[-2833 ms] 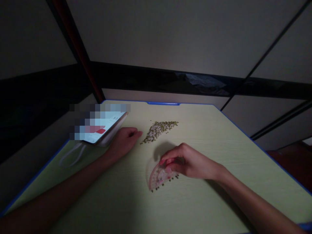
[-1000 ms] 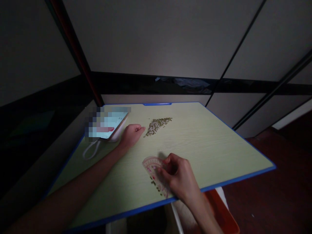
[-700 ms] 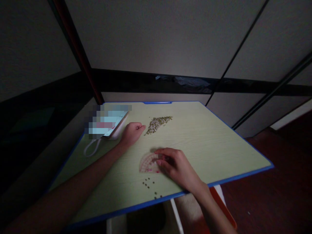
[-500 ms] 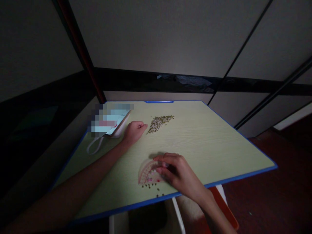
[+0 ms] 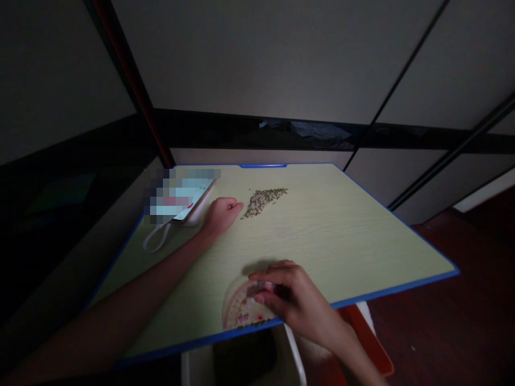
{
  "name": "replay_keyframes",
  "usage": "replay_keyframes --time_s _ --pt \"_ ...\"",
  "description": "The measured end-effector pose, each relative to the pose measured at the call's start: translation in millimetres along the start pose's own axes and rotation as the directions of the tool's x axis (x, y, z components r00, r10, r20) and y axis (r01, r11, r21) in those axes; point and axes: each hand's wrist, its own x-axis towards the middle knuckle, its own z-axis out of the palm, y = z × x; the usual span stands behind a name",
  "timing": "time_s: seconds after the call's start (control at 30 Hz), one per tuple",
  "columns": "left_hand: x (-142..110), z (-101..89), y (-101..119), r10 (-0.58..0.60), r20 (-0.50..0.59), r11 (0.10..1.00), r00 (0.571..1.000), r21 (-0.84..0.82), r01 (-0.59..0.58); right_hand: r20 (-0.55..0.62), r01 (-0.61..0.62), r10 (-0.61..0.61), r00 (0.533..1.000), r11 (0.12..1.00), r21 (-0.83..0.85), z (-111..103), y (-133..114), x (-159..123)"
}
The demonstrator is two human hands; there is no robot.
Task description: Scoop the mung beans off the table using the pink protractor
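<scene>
My right hand (image 5: 300,295) pinches a clear protractor (image 5: 235,308) with pink markings between thumb and fingers. The protractor lies flat at the near edge of the table, its straight side towards me. Along that side, on the blue rim, sits a row of small green beans (image 5: 253,324), which look like mung beans. Farther back, my left hand (image 5: 221,214) rests on the tabletop as a loose fist, thumb pointing right; no object shows in it. Just right of the thumb, apart from it, spreads a pile of the same beans (image 5: 264,200).
The pale wood-look table (image 5: 341,230) has a blue rim. Under its near edge stands a white-rimmed container (image 5: 298,354) with a dark inside, beside an orange object (image 5: 370,343). At the back left a phone with a lit screen (image 5: 193,198) leans on a white strapped case (image 5: 197,214).
My right hand has drawn the protractor towards me, to the table's near edge. The loose beans before it have moved together onto the rim. My left hand stays put.
</scene>
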Motion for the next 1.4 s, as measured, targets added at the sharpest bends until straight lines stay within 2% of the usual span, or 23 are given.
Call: replay_keyframes --time_s 0.13,0.37,0.47,0.53,0.63,0.73,0.8,0.9,1.0,1.13,1.27,1.4 --pt "0.0 0.0 -0.6 0.003 0.002 1.000 1.000 0.000 -0.003 0.004 -0.028 0.028 1.000 0.999 0.028 -0.7 -2.1 0.8" --pt "0.5 0.2 -1.4 0.002 0.014 1.000 1.000 0.003 -0.002 0.078 0.005 -0.011 0.997 0.996 0.084 -0.9 -7.2 -4.6" --pt "1.2 1.0 -3.3 0.003 0.010 1.000 1.000 0.006 -0.003 0.119 -0.029 0.005 0.993 0.979 0.202 -13.5 -9.1 -1.8" --pt "1.4 1.2 -4.3 0.006 0.008 1.000 1.000 0.007 -0.006 0.065 -0.015 0.001 0.998 0.976 0.217 -29.9 -7.6 6.8" --pt "1.1 0.6 -4.3 0.007 0.010 1.000 1.000 0.007 -0.007 -0.063 0.071 -0.065 0.996 0.992 0.103 -59.3 3.3 28.5" --pt "0.6 -0.7 -2.9 0.006 0.011 1.000 1.000 0.004 -0.006 -0.083 0.108 -0.111 0.990 0.993 -0.041 -80.8 23.8 52.3" --pt "0.3 -1.5 -1.9 0.007 0.013 1.000 1.000 0.000 -0.007 -0.082 0.135 -0.141 0.987 0.988 -0.073 -86.1 37.9 64.4" --pt "-0.1 -1.9 -1.0 0.005 0.018 1.000 1.000 -0.007 -0.005 -0.073 0.149 -0.151 0.986 0.988 -0.037 -81.8 51.5 74.1" --pt "-0.7 -1.9 -0.3 -0.002 0.023 1.000 1.000 -0.013 0.003 -0.029 0.172 -0.171 0.985 0.985 0.002 -71.9 52.6 76.0" --pt "-1.7 -2.4 1.8 -0.011 0.032 1.000 0.999 -0.019 0.012 0.117 0.238 -0.242 0.963 0.970 0.044 -65.0 45.1 73.9" --pt "-1.8 -3.2 4.3 -0.018 0.040 1.000 0.999 -0.017 0.019 0.229 0.323 -0.320 0.919 0.946 0.023 -69.3 43.5 67.8" --pt "-1.1 -3.5 4.2 -0.024 0.044 1.000 0.999 -0.005 0.024 0.239 0.367 -0.350 0.906 0.930 -0.030 -80.7 48.1 52.0"
